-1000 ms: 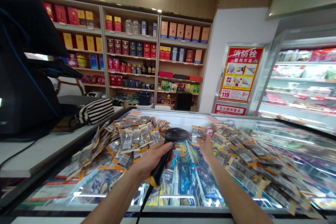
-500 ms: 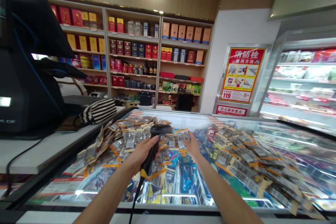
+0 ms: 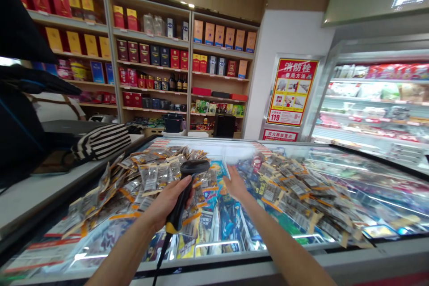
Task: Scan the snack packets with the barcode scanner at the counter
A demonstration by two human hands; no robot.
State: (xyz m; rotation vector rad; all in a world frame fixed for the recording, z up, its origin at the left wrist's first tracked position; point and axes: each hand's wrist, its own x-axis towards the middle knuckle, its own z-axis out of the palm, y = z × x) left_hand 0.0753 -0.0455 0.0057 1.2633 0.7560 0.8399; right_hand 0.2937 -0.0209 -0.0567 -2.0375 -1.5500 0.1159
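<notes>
My left hand [image 3: 174, 199] is wrapped round the handle of a black and yellow barcode scanner [image 3: 181, 201]. Its head points away over the glass top of a chest freezer, and its cable hangs down towards me. My right hand [image 3: 237, 184] is to the right of the scanner, fingers closed at a thin, pale packet [image 3: 226, 163] seen nearly edge-on and blurred. Left of and behind the scanner lies a heap of small clear packets [image 3: 150, 181] with orange edges. A second heap of similar packets [image 3: 304, 192], many showing barcode labels, spreads to the right of my right hand.
The freezer's glass top [image 3: 127, 237] shows bagged goods beneath. A striped pouch [image 3: 102, 142] and dark till equipment [image 3: 20, 125] stand on the left counter. Behind are shelves of boxed goods [image 3: 150, 67], a red fire-hydrant notice [image 3: 292, 91] and an open display fridge [image 3: 378, 103].
My view has swung right, so things sit further left. The packet at my right hand has gone from facing me beside the scanner head to nearly edge-on. The left hand still holds the scanner.
</notes>
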